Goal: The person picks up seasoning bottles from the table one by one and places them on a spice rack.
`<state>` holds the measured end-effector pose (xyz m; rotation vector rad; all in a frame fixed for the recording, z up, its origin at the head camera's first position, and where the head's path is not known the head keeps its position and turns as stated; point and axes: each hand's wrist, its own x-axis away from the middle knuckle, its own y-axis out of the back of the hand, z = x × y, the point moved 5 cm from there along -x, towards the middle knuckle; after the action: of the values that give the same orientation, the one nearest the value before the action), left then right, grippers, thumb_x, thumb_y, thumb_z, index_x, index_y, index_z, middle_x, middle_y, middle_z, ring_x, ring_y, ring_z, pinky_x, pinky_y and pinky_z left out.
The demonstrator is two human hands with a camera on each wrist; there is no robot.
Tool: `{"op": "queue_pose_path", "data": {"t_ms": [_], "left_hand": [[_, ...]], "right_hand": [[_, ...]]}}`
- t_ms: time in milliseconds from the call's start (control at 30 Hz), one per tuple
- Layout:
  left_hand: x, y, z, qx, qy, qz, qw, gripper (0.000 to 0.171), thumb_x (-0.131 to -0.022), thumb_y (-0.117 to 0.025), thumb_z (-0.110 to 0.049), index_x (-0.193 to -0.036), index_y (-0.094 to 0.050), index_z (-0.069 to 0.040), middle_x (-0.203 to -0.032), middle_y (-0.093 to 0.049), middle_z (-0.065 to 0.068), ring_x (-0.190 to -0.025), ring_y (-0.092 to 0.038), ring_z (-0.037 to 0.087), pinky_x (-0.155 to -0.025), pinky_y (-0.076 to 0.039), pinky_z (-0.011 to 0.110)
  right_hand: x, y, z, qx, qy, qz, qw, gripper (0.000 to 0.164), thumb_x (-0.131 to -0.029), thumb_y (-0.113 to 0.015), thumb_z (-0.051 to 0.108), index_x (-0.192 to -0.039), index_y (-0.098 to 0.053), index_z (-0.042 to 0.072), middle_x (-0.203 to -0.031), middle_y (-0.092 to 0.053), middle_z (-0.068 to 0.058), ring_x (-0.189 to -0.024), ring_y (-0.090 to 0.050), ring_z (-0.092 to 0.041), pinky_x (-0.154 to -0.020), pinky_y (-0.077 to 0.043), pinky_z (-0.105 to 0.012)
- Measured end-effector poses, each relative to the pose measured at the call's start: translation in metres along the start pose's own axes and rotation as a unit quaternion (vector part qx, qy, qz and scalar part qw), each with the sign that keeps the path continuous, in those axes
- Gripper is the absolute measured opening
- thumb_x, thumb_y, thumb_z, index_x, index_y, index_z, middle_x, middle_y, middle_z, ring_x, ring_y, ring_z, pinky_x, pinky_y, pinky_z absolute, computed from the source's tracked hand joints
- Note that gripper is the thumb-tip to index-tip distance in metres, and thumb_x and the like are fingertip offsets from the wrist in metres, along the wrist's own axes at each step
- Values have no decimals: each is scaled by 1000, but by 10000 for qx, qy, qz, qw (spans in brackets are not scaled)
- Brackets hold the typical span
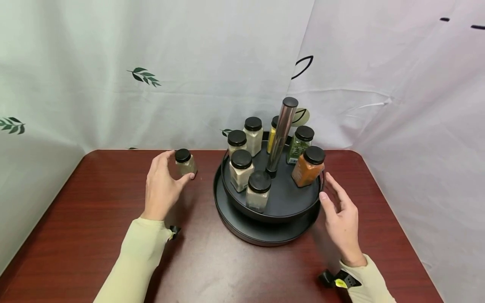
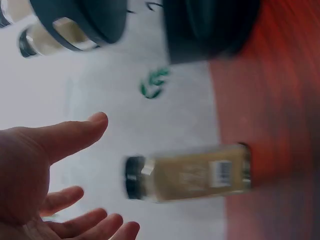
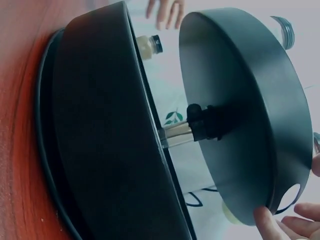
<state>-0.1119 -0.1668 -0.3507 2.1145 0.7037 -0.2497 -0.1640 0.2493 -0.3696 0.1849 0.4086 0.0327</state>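
Note:
On the left half of the table stands a square spice jar [image 1: 186, 166] with a black lid and a beige filling. Around it my left hand [image 1: 161, 187] is spread, thumb and fingers apart; the left wrist view shows a gap between the fingers and the jar [image 2: 187, 177]. A black two-tier turntable [image 1: 289, 202] with a metal post stands near the middle. Against the right side of its upper tray [image 3: 285, 107], beside an oval handle hole, my right hand [image 1: 342, 219] rests its extended fingertips.
The upper tray carries several black-lidded spice jars, among them an orange jar [image 1: 307, 168], a green jar [image 1: 298, 147] and a pale jar [image 1: 259, 193] at its front. The wide lower tray [image 1: 250, 235] sits on the red-brown table [image 1: 94, 202]. A printed white cloth [image 1: 189, 63] hangs behind.

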Motion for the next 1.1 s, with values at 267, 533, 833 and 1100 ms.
{"op": "queue_pose_path", "data": {"t_ms": [267, 533, 833, 1100], "left_hand": [[-13, -18, 37, -117, 584, 959, 9936, 101, -80, -87, -18, -158, -23, -4, -155, -30, 27, -134, -38, 49, -105, -36, 63], [-22, -31, 47, 223, 519, 1549, 9863, 101, -82, -85, -14, -160, -20, -9, -153, -32, 27, -132, -44, 44, -102, -40, 62], [-25, -36, 47, 401, 473, 1513, 9865, 89, -85, -83, -12, -155, -28, -8, -139, -51, 25, -125, -50, 41, -97, -44, 61], [-26, -36, 47, 489, 766, 1382, 9862, 75, -90, -77, -10, -150, -31, -7, -139, -53, 27, -114, -57, 42, -92, -47, 56]], "right_hand": [[-11, 1, -8, -284, 14, 193, 9994, 45, -104, -50, 1, -148, -49, 7, -151, -49, -12, -135, -50, -14, -105, -41, -19], [-21, 1, -14, -128, -2, 428, 9990, 44, -107, -45, 6, -151, -46, 9, -152, -47, -6, -134, -48, -6, -92, -45, -15], [-25, 1, -17, -137, -41, 676, 9976, 45, -108, -44, 9, -152, -44, 13, -155, -44, -8, -135, -47, -5, -95, -44, -14], [-23, 2, -17, -119, 46, 577, 9983, 44, -107, -46, 7, -150, -47, 11, -152, -48, -3, -129, -51, -6, -91, -45, -16]]}}
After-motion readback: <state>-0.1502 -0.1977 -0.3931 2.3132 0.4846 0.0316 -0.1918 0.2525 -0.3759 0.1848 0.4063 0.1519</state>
